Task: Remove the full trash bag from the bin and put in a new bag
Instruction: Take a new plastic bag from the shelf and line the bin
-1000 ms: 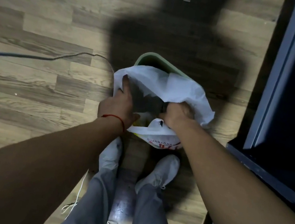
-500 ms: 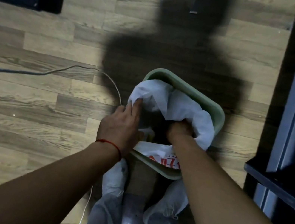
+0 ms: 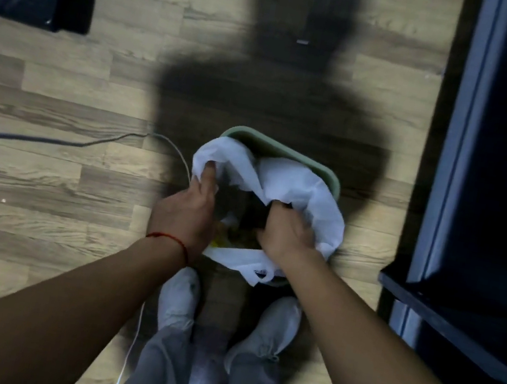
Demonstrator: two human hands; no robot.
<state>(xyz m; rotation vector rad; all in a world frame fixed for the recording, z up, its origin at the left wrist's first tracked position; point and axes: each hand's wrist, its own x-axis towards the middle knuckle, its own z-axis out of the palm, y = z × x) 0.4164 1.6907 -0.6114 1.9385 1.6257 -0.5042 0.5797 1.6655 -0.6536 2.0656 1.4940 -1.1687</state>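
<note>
Two hands: both are seen in the head view, sunk into the mouth of a white trash bag (image 3: 284,180).
Bin: a pale green bin (image 3: 323,173) is stood on the wood floor (image 3: 44,182), just ahead of two light shoes (image 3: 179,297); only its far rim and a bit of its near edge are left uncovered.
Trash bag: it is seated in the bin, its white plastic bunched up over the rim on the left and right; a printed flap is draped over the near edge. Yellowish rubbish is glimpsed inside.
Left hand (image 3: 185,213): its fingers are curled around the bag's left edge, with a red string (image 3: 169,239) worn at the wrist.
Right hand (image 3: 285,234): it is clenched on the bag's right-side plastic, fingertips hidden in the folds.
Cable (image 3: 51,141): a thin grey line is laid across the floor toward the bin's left side.
Furniture: a dark frame (image 3: 429,300) is placed close to the bin's right.
</note>
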